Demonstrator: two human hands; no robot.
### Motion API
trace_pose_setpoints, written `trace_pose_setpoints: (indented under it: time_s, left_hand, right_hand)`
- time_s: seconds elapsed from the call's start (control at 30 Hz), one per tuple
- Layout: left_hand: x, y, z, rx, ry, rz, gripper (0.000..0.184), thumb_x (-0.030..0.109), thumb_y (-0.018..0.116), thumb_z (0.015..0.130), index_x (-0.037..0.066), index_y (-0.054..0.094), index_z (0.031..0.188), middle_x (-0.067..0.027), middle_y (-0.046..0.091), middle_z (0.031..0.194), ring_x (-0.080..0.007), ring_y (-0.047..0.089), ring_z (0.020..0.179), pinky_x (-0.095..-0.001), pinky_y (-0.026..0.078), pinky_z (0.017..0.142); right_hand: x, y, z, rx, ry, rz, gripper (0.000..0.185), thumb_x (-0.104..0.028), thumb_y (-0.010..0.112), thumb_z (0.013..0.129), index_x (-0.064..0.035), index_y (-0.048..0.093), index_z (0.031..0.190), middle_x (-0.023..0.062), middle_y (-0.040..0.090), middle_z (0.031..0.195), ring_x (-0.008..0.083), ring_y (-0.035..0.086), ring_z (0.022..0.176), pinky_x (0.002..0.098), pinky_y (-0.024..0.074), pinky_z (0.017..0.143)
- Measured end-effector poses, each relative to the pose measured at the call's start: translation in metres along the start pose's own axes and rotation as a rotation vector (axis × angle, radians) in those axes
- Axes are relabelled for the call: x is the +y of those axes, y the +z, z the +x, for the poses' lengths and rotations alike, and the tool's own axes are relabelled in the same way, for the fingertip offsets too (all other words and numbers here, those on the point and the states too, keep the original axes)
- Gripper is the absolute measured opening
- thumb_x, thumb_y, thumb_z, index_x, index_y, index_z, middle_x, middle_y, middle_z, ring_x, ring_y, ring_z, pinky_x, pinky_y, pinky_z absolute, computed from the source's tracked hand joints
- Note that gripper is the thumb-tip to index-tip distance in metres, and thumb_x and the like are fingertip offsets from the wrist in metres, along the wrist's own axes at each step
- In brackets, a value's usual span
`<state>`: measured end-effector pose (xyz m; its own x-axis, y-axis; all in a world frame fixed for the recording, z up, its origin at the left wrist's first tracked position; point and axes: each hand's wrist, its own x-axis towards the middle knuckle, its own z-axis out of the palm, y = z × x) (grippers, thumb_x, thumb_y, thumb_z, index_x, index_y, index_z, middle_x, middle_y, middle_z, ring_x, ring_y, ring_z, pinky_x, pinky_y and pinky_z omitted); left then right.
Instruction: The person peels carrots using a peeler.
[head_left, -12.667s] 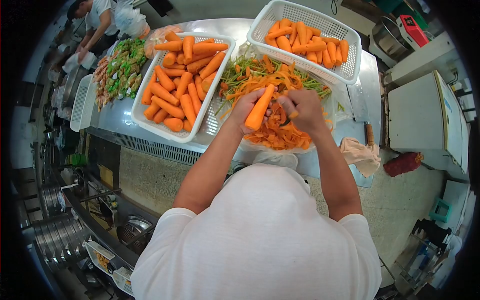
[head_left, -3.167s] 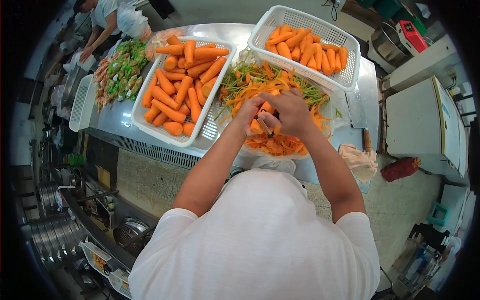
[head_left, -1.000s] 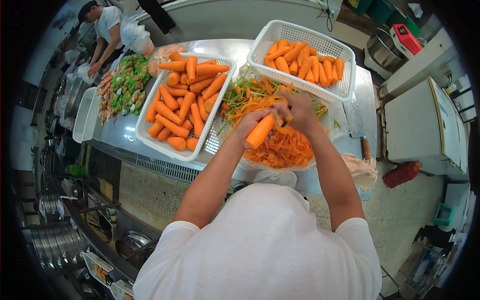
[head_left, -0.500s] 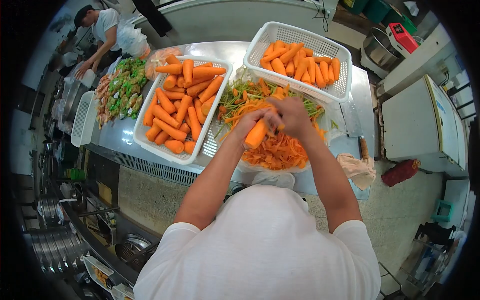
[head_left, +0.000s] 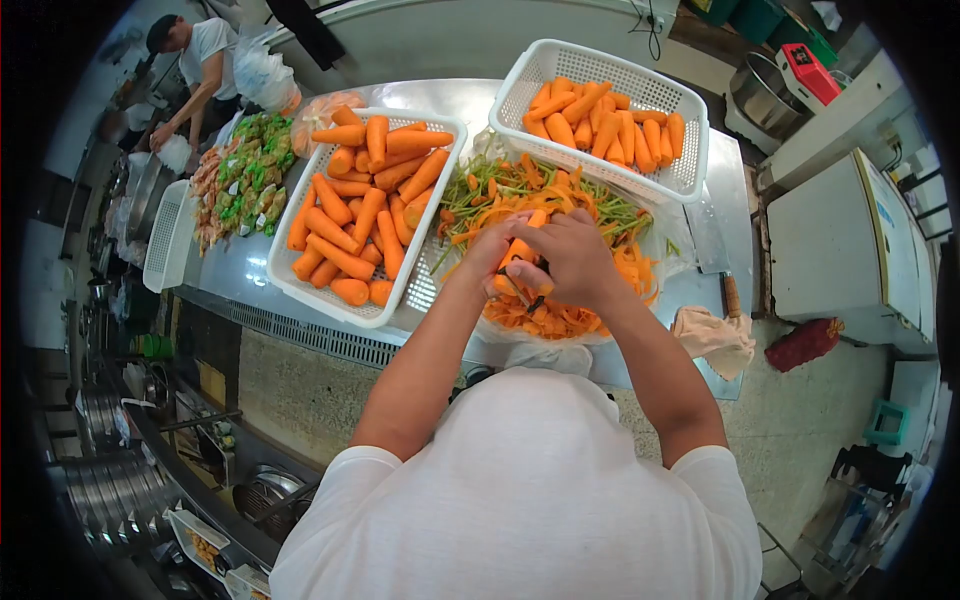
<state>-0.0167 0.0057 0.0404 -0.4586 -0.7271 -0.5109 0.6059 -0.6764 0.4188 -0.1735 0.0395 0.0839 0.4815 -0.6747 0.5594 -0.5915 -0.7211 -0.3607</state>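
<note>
My left hand [head_left: 487, 252] is closed around a carrot [head_left: 519, 250], which is held at a slant over the peelings. My right hand [head_left: 574, 257] grips a peeler [head_left: 537, 299], whose dark end shows beside the lower part of the carrot; the rest is mostly hidden by the fingers. Under both hands lies a heap of orange carrot peelings [head_left: 632, 275] on clear plastic. Green stem ends [head_left: 470, 195] and carrot tops are strewn behind the peelings.
White baskets of carrots stand at left [head_left: 392, 322] and back right [head_left: 690, 190]. A cleaver [head_left: 710, 245] and a cloth [head_left: 712, 340] lie on the right. Green-wrapped bundles [head_left: 250, 170] sit far left, near another person [head_left: 205, 65]. A metal table [head_left: 235, 272] bears these.
My right hand has come down and toward me along the carrot with the peeler. The carrot has tilted, its upper end now showing between the hands.
</note>
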Motion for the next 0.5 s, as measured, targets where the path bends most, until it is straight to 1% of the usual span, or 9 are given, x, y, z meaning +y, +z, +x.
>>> trace_pose_setpoints:
  time_s: [0.03,0.07,0.1,0.13,0.2,0.23,0.3,0.4,0.5]
  left_hand:
    - [0.001,-0.014,0.002,-0.070,-0.053,0.064,0.035,0.029,0.043,0.107,0.008,0.051,0.133,-0.0096,0.065,0.096,-0.0167,0.068,0.069,-0.0313,0.060,0.052]
    - [0.001,-0.025,0.006,-0.142,-0.101,0.129,0.035,0.030,0.043,0.107,0.008,0.052,0.133,-0.0086,0.066,0.096,-0.0160,0.068,0.068,-0.0299,0.059,0.050]
    - [0.000,-0.026,0.006,-0.143,-0.100,0.130,0.035,0.030,0.043,0.107,0.008,0.052,0.133,-0.0086,0.066,0.096,-0.0160,0.068,0.068,-0.0299,0.059,0.050]
    - [-0.001,-0.026,0.006,-0.164,-0.071,0.232,0.036,0.031,0.045,0.106,0.008,0.053,0.133,-0.0080,0.066,0.095,-0.0154,0.067,0.066,-0.0288,0.058,0.048]
    - [-0.002,-0.027,0.000,-0.182,-0.038,0.332,0.037,0.033,0.046,0.106,0.008,0.054,0.132,-0.0074,0.066,0.095,-0.0148,0.067,0.064,-0.0276,0.057,0.046]
    - [0.000,-0.024,-0.002,-0.217,-0.039,0.270,0.037,0.034,0.048,0.106,0.007,0.055,0.131,-0.0081,0.065,0.093,-0.0152,0.066,0.066,-0.0265,0.058,0.049]
    - [0.001,-0.026,-0.005,-0.246,-0.047,0.203,0.038,0.035,0.050,0.105,0.006,0.056,0.130,-0.0088,0.065,0.091,-0.0155,0.066,0.067,-0.0254,0.059,0.052]
    - [0.003,-0.032,-0.006,-0.246,-0.073,0.096,0.037,0.036,0.050,0.106,0.007,0.058,0.127,-0.0091,0.064,0.090,-0.0165,0.064,0.067,-0.0260,0.059,0.052]
    - [0.003,-0.034,-0.003,-0.132,-0.044,0.010,0.039,0.037,0.051,0.105,0.008,0.057,0.130,-0.0087,0.064,0.088,-0.0160,0.064,0.068,-0.0276,0.061,0.055]
  right_hand:
    - [0.006,0.001,-0.002,0.001,0.006,0.000,0.038,-0.046,0.067,0.090,-0.0117,0.070,0.107,0.0100,0.068,0.074,0.0287,0.067,0.076,0.0417,0.0452,0.077]
    - [0.021,0.004,-0.002,0.000,0.047,-0.051,0.041,-0.044,0.069,0.090,-0.0088,0.070,0.110,0.0112,0.069,0.075,0.0312,0.067,0.073,0.0429,0.0474,0.071]
    - [0.036,0.005,-0.002,-0.002,0.086,-0.101,0.043,-0.042,0.070,0.089,-0.0059,0.071,0.112,0.0123,0.069,0.076,0.0337,0.066,0.070,0.0440,0.0496,0.064]
    - [0.052,0.003,-0.001,0.000,0.084,-0.101,0.043,-0.042,0.070,0.089,-0.0059,0.071,0.112,0.0123,0.069,0.076,0.0337,0.066,0.070,0.0440,0.0496,0.064]
    - [0.084,-0.004,-0.005,-0.053,0.481,-0.008,0.048,-0.047,0.066,0.093,-0.0046,0.070,0.116,0.0136,0.073,0.087,0.0330,0.069,0.079,0.0447,0.0516,0.070]
    - [0.101,-0.001,-0.011,-0.052,0.473,-0.010,0.048,-0.047,0.066,0.093,-0.0046,0.070,0.116,0.0136,0.073,0.087,0.0330,0.069,0.079,0.0447,0.0516,0.070]
    - [0.119,0.009,-0.027,0.099,0.719,-0.072,0.046,-0.051,0.061,0.096,-0.0076,0.072,0.108,0.0161,0.073,0.087,0.0364,0.069,0.086,0.0445,0.0527,0.077]
    - [0.119,0.012,-0.042,0.113,0.703,-0.036,0.049,-0.052,0.057,0.099,-0.0068,0.072,0.110,0.0167,0.073,0.087,0.0360,0.070,0.086,0.0449,0.0526,0.081]
    - [0.109,0.015,-0.048,0.085,0.755,0.039,0.049,-0.052,0.058,0.099,-0.0073,0.072,0.111,0.0162,0.073,0.088,0.0352,0.070,0.086,0.0457,0.0523,0.081]
